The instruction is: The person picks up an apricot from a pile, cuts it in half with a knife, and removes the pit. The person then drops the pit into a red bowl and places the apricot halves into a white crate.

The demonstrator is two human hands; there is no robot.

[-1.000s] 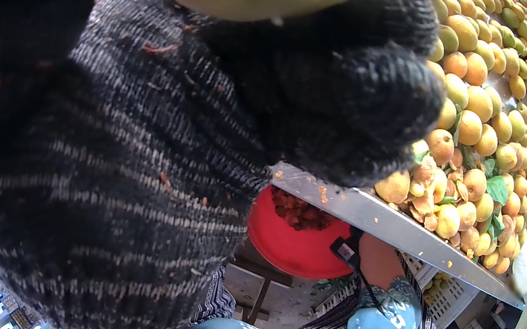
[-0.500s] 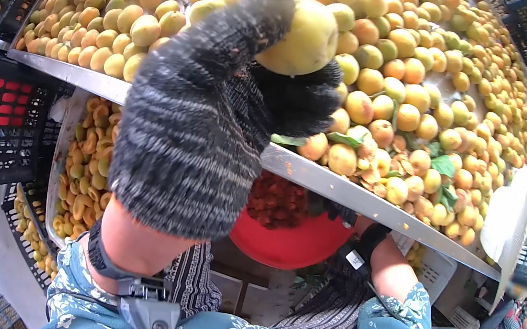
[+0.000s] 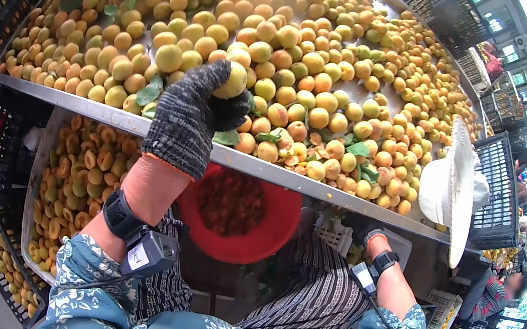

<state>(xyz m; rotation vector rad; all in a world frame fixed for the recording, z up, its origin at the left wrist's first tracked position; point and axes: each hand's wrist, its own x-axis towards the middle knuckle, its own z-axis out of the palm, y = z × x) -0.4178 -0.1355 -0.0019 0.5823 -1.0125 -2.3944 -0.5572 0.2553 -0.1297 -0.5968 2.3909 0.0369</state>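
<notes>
My left hand (image 3: 186, 120), in a dark grey striped knit glove, is closed around a yellow-green apricot (image 3: 232, 83). It is over the front metal edge (image 3: 315, 190) of a table heaped with apricots (image 3: 279, 115). Thumb and fingers grip the fruit from either side. Below the table edge, to the right, is my right hand (image 3: 359, 228) in a dark glove. Shadow and the table edge hide its fingers, so whether it holds anything does not show. Between my arms, under the edge, sits a red basin (image 3: 284, 227) containing reddish-brown pieces (image 3: 229, 204).
A tray (image 3: 34, 196) of split apricot halves stands at lower left. Black crates (image 3: 496, 189) surround the table. A white hat (image 3: 444, 191) rests at its right corner. Another person (image 3: 493, 293) sits at far right. Green leaves (image 3: 358, 148) lie among the fruit.
My left hand, still holding the apricot, has moved farther from the camera. My right hand has shifted right, away from the basin. The view now takes in more of the table.
</notes>
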